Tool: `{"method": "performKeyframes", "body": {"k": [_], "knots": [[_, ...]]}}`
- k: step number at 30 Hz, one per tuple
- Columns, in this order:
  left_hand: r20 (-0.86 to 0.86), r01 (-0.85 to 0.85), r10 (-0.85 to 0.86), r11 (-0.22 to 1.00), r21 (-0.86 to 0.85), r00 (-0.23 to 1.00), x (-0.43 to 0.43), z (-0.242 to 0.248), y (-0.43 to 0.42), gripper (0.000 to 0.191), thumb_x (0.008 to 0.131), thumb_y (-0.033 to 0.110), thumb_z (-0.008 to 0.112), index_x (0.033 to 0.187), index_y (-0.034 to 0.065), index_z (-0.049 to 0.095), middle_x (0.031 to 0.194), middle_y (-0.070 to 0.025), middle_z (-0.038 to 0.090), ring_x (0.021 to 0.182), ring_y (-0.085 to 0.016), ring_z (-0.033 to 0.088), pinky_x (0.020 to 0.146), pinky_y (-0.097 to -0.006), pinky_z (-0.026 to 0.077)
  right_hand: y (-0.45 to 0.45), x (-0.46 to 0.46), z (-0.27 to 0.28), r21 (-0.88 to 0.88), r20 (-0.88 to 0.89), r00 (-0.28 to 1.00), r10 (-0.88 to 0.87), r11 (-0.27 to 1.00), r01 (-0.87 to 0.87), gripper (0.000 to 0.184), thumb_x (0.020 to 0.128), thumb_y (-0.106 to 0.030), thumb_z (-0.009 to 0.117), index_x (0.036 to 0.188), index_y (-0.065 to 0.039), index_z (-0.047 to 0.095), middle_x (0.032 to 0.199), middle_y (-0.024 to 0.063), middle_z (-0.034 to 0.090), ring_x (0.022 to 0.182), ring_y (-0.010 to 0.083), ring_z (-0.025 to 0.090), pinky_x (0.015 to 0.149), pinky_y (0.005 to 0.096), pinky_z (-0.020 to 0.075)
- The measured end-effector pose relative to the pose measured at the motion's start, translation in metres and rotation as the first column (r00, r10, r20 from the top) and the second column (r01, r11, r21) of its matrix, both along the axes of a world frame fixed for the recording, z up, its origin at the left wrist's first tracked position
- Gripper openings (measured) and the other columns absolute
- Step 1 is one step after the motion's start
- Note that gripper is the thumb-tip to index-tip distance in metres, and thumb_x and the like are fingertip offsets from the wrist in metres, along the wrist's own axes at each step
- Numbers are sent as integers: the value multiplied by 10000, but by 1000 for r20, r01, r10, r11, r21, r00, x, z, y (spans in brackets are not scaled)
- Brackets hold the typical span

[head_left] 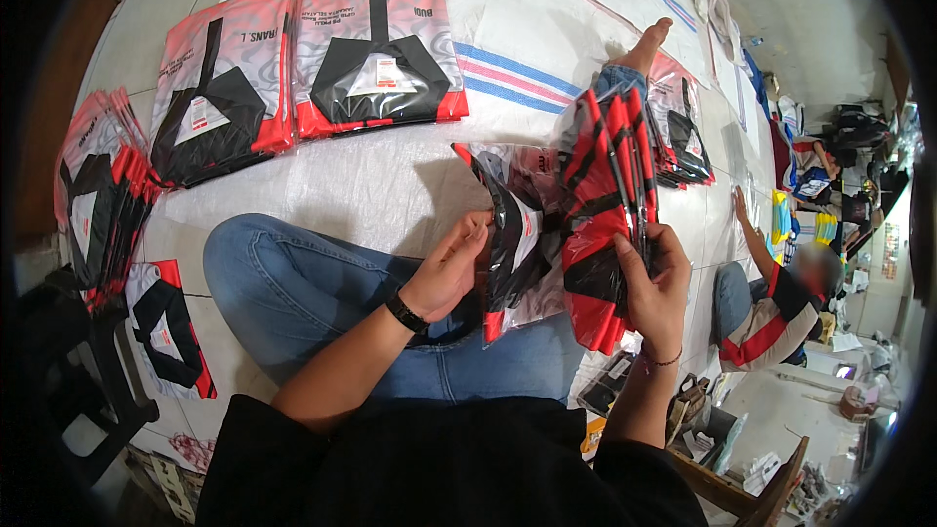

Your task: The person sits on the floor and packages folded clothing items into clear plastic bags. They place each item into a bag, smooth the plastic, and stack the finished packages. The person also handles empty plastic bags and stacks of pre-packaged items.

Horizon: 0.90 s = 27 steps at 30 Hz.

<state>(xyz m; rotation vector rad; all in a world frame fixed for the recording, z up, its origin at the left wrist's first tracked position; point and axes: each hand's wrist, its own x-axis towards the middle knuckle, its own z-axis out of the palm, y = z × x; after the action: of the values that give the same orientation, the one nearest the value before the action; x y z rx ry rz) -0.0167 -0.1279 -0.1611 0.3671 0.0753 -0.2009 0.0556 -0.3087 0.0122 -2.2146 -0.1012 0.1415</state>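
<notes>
My right hand [655, 285] grips several folded red and black shirts in clear plastic bags [604, 234], fanned at their edges. My left hand [450, 263] pinches the left edge of one bagged shirt [516, 241], which hangs open from the bundle with its black collar and white label showing. Both hands are above my crossed legs in blue jeans [307, 285]. Beyond them on the white woven sheet lie two stacks of bagged shirts, the right stack [377, 58] and the left stack [219, 91], touching side by side. The shirts bear printed writing.
Further left sits a leaning pile of bagged shirts [102, 197], with a single folded shirt [172, 329] below it beside a black plastic chair [110, 373]. Another stack [677, 121] lies past my bare foot [648, 47]. A co-worker [776, 307] sits on the floor at right.
</notes>
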Motion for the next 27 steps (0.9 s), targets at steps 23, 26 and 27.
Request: {"method": "performKeyframes", "body": {"k": [23,26,27], "knots": [[-313,-151,375,816,557,873,63,23,-14,691,703,35,816,1256,28,403,1096,-79,601,1000,-172,614,833,-328,531,-9,-7,5,-27,142,866,480,876,-481,87,852,-38,621,911,15,657,1185,260,631,1069,349,647,910,407,492],[-173,-254,350,874,413,921,117,75,23,561,732,-11,776,1199,44,471,1086,-75,614,961,-178,631,809,-338,549,-51,11,-3,-23,403,912,74,997,-70,168,946,-45,446,851,38,557,1105,207,631,1149,342,584,901,413,469],[-189,-203,299,891,406,936,141,87,40,538,752,-36,740,1206,43,463,1045,-82,629,892,-193,652,756,-362,576,-58,16,-6,8,436,900,15,1000,-21,199,971,-50,421,854,38,556,1090,185,631,1162,339,577,850,389,479]]}}
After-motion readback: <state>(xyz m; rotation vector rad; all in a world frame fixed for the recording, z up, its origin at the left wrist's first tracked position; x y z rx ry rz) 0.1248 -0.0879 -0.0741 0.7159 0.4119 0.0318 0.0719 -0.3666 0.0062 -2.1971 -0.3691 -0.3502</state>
